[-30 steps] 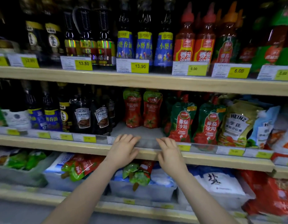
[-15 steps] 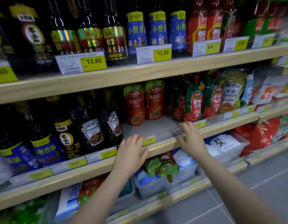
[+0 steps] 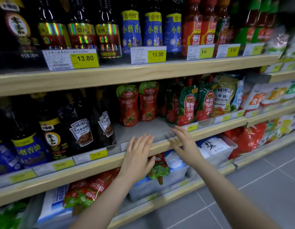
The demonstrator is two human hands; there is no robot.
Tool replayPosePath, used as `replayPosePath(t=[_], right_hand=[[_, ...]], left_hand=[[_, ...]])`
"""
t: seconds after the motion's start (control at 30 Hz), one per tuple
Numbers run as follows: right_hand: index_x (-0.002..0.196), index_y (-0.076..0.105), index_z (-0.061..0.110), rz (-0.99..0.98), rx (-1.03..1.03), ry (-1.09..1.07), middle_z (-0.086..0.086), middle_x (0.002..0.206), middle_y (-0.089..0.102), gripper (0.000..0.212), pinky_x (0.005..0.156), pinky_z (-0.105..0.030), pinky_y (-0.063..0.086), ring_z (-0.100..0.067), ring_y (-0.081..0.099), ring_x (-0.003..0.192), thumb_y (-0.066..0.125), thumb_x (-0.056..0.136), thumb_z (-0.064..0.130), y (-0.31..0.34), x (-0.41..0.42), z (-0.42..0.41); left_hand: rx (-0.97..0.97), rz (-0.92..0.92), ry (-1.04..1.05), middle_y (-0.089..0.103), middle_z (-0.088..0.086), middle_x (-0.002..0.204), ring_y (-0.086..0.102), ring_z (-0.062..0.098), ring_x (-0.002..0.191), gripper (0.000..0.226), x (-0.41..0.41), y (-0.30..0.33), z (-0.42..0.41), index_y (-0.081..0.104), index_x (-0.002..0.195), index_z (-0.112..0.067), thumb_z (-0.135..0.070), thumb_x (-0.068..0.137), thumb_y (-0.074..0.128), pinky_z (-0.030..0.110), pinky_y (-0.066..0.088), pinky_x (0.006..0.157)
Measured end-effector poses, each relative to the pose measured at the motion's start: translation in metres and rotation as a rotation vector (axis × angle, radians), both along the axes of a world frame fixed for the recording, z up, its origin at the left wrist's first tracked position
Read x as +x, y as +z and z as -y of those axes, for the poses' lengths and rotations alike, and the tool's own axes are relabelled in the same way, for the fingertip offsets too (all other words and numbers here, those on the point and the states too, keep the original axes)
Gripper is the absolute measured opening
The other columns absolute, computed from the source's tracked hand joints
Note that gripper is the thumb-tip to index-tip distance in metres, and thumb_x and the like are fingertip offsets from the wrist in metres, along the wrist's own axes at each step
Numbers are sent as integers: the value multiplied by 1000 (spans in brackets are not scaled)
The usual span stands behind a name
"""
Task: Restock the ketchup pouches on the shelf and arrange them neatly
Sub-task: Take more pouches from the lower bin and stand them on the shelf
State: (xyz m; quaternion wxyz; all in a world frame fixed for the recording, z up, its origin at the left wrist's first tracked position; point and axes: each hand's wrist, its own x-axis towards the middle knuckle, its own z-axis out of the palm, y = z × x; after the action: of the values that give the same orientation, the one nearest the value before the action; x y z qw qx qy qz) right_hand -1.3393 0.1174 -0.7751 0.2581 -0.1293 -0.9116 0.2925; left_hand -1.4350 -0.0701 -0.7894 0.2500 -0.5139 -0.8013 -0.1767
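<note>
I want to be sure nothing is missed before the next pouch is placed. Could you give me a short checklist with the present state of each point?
1. Left hand free to pick: ok, fingers straight, it holds nothing.
2. Right hand free: ok, open at the shelf edge.
3. Free space on the shelf: ok, a bare patch lies in front of the two red pouches.
4. Those two pouches upright: ok, side by side at the back.
5. New stock within reach: ok, red pouches lie on the shelf below.
6. Same product as those above: cannot tell.
</note>
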Motion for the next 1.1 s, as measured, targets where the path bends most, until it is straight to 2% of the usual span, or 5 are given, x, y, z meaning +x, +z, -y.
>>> replayPosePath(t=[0.23, 0.5, 0.77, 0.97, 1.1], right_hand=[[117, 54, 4, 16, -310, -120, -3, 111, 51, 32, 82, -28, 43, -20, 53, 98, 59, 85, 3, -83, 39, 15], [76, 58, 4, 222, -829, -162, -13, 69, 60, 22, 78, -45, 51, -25, 59, 67, 59, 89, 21, -116, 8, 29], [70, 37, 12, 225, -1169, -110, -13, 71, 57, 27, 54, -31, 49, -25, 58, 62, 47, 91, 0, -103, 12, 18], [73, 35, 10, 134, -997, -101, -9, 63, 41, 25, 37, -21, 35, -18, 42, 48, 43, 91, -5, -73, 53, -18], [77, 39, 12, 152, -886, -87, -12, 76, 51, 19, 49, -22, 44, -22, 54, 67, 47, 93, 6, -51, 76, -34]], left_hand=[[-192, 103, -126, 60, 7, 124, 56, 22, 116, 53, 22, -79, 19, 58, 123, -11, -26, 74, 71, 44, 44, 101], [-293, 369, 18, 25, 0, 153, 24, 17, 140, 61, 24, -117, 8, 30, 145, -18, -30, 88, 52, 33, 13, 116], [-317, 371, 37, 33, -1, 150, 31, 17, 135, 57, 23, -113, 21, 38, 140, -20, -25, 86, 53, 34, 24, 112], [-327, 353, 38, 33, -3, 148, 28, 13, 135, 58, 25, -100, -8, 32, 142, -21, -31, 87, 49, 30, 23, 112], [-293, 363, -8, 18, -3, 154, 19, 16, 140, 74, 33, -81, -47, 15, 148, -20, -34, 86, 54, 34, 21, 114]])
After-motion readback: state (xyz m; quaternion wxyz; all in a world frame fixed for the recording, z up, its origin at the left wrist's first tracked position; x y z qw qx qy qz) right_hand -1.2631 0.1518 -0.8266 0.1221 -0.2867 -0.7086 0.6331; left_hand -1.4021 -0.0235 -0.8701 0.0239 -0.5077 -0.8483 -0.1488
